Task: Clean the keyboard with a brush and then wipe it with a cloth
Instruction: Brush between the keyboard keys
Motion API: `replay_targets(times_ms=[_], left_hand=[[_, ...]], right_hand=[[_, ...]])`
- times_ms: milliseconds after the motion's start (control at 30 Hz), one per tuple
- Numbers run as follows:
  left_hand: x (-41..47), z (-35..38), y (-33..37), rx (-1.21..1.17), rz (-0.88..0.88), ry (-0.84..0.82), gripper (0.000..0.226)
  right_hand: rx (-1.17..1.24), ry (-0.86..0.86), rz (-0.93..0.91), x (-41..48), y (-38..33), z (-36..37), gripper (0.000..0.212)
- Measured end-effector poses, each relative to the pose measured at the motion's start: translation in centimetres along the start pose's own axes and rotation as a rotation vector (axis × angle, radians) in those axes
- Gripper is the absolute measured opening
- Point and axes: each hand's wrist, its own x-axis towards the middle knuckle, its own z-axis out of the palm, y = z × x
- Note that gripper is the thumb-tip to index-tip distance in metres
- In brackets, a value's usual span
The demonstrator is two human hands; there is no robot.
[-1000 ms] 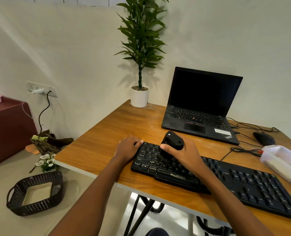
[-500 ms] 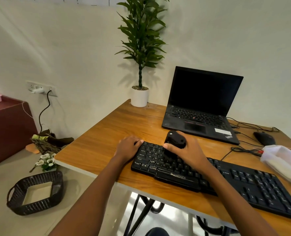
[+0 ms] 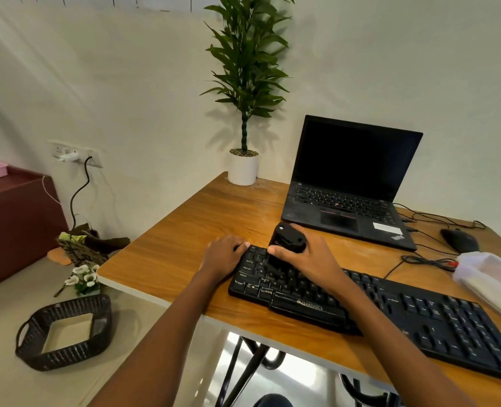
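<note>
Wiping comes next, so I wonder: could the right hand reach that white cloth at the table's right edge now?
Probably yes: only a thin cable lies between the right hand and the white cloth, though that hand grips the brush.

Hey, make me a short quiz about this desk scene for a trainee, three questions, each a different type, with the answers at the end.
1. Multiple choice: what does the right hand grip? A) a sponge B) the black brush C) a spray bottle
2. True or false: the left hand rests at the left end of the keyboard.
3. Fill in: the white cloth lies on the table near the keyboard's ___ end.
Key: 1 B; 2 true; 3 right.
</note>
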Motion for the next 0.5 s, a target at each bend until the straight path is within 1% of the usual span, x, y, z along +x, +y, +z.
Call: replay_targets(times_ms=[67, 100, 200, 267, 333, 433, 500], left_hand=[[0.0, 0.1, -0.1, -0.012, 0.002, 0.006, 0.036], [0.1, 0.1, -0.1, -0.013, 0.001, 0.006, 0.036], [0.1, 0.1, -0.1, -0.026, 0.001, 0.001, 0.035], [0.0, 0.1, -0.1, -0.038, 0.002, 0.002, 0.035], [0.0, 0.0, 0.0, -0.047, 0.001, 0.006, 0.035], [-0.1, -0.1, 0.2, -0.033, -0.005, 0.002, 0.035], [-0.2, -0.1, 0.3, -0.049, 0.005, 0.003, 0.034]], right_hand=[[0.095, -0.061, 0.038, 0.1, -0.1, 0.2, 0.017], [0.1, -0.089, 0.038, 0.1, -0.2, 0.5, 0.016], [-0.002, -0.016, -0.02, 0.3, -0.4, 0.8, 0.021], [0.054, 0.007, -0.013, 0.4, -0.3, 0.8, 0.018], [0.115, -0.045, 0.025, 0.4, -0.2, 1.1, 0.017], [-0.04, -0.002, -0.038, 0.7, -0.2, 1.3, 0.02], [0.001, 0.038, -0.057, 1.0, -0.3, 1.7, 0.019]])
